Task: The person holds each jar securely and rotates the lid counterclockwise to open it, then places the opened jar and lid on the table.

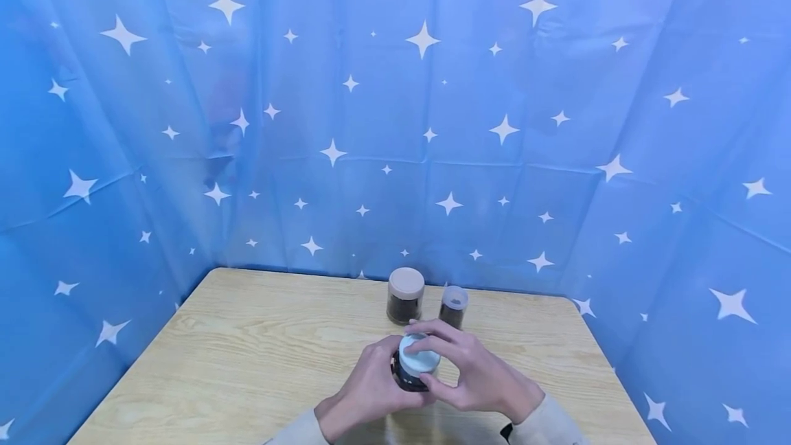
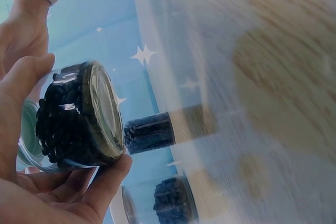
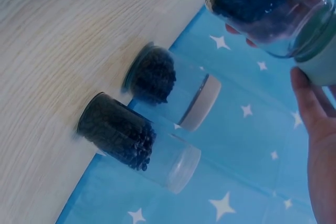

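Observation:
My left hand (image 1: 373,380) grips a clear glass jar (image 2: 71,116) around its side. Small dark beans or seeds fill part of it, and its base shows above the wooden table in the left wrist view. On top sits a pale mint-green lid (image 1: 420,360). My right hand (image 1: 476,369) holds this lid by its rim, with the thumb at the near side and fingers over the far side. The palm of the left hand is hidden behind the jar in the head view.
Beyond my hands stand a wider jar (image 1: 405,301) with a pale pinkish lid and a slimmer jar (image 1: 454,307) with a translucent lid, both partly filled with dark contents. Behind the wooden table (image 1: 266,349) hangs a blue curtain (image 1: 383,115) with white stars.

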A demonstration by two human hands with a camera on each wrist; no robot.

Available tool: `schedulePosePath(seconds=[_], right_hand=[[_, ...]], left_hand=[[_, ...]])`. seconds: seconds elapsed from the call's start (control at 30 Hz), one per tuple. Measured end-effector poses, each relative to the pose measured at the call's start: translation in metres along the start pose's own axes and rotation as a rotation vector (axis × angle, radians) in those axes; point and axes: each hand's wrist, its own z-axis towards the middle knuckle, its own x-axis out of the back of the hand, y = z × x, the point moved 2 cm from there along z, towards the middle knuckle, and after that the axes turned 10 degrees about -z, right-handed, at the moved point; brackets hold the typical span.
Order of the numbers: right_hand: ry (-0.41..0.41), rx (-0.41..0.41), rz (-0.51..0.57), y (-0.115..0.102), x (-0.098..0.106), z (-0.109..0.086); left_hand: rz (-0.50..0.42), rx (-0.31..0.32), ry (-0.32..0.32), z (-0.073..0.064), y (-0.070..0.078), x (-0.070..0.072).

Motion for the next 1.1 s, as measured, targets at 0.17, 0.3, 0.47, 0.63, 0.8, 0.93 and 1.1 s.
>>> schedulePosePath(seconds=[0.17,0.3,0.47,0.63,0.8,0.93,1.1], right_hand=[[0.079,-0.081,-0.110,-0.010,-0.004,0.002],[0.104,-0.228,-0.184,-0.019,-0.011,0.003],[0.115,-0.343,-0.233,-0.031,-0.019,0.005],[0.129,-0.402,-0.256,-0.038,-0.024,0.006],[0.157,-0.406,-0.295,-0.042,-0.025,0.004],[0.146,-0.418,-0.287,-0.042,-0.024,0.006],[0.138,-0.416,-0.253,-0.042,-0.022,0.009]], left_hand=[[0.004,-0.011,0.002,0.000,0.000,0.001],[0.003,-0.002,-0.003,0.000,0.000,0.002],[0.004,-0.004,0.000,0.000,0.000,0.004],[0.016,-0.001,0.019,-0.001,0.002,0.006],[0.011,-0.011,0.019,-0.001,0.005,0.005],[0.004,-0.013,0.028,-0.002,0.006,0.006],[0.019,-0.009,0.032,-0.003,0.007,0.008]])
